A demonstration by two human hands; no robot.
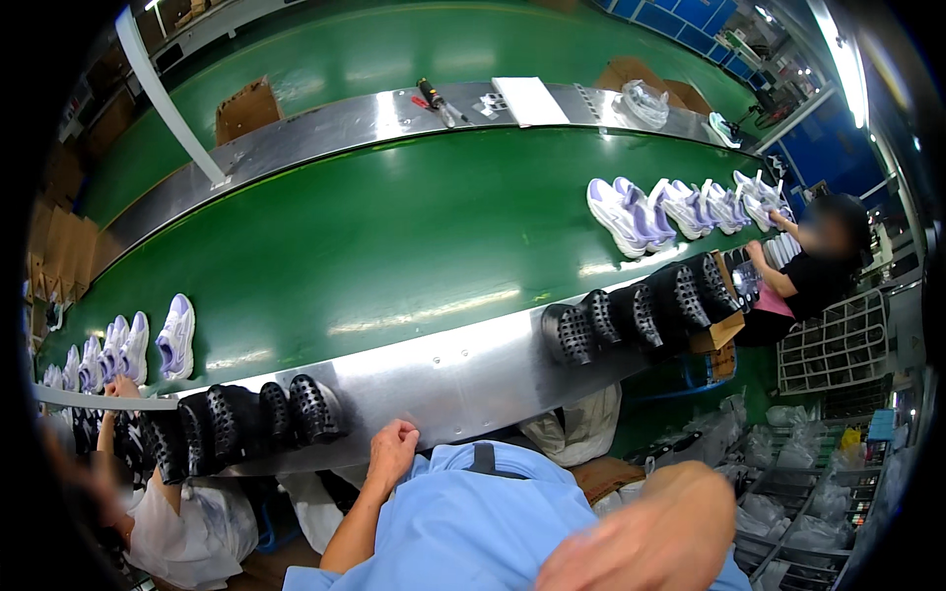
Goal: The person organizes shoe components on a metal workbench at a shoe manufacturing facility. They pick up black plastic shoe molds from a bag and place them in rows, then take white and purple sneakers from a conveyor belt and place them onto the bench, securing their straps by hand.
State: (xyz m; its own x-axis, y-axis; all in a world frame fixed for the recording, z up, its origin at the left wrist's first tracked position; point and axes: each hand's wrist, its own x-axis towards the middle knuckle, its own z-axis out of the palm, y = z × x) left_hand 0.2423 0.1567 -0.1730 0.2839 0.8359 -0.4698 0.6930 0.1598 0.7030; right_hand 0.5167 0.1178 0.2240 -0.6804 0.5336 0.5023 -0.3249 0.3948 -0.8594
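My left hand (392, 451) rests at the near edge of the metal ledge (434, 379), its fingers curled together and nothing seen in them. Close in front of my blue shirt, my right hand (645, 537) is smeared by motion, its fingers bent downward and partly lost in the blur. I cannot make out anything in it. Nearest to my left hand stands a row of black studded, shoe-shaped pieces (313, 409) on the ledge. A similar row of black pieces (567, 333) lines the ledge to the right.
White and lilac sneakers (177, 337) sit on the green conveyor belt (394, 227) at left, with more sneakers (619, 217) at right. Co-workers (828, 251) work at both ends. A screwdriver (431, 96) and a white board (530, 101) lie on the far ledge. Wire racks (808, 502) hold plastic bags.
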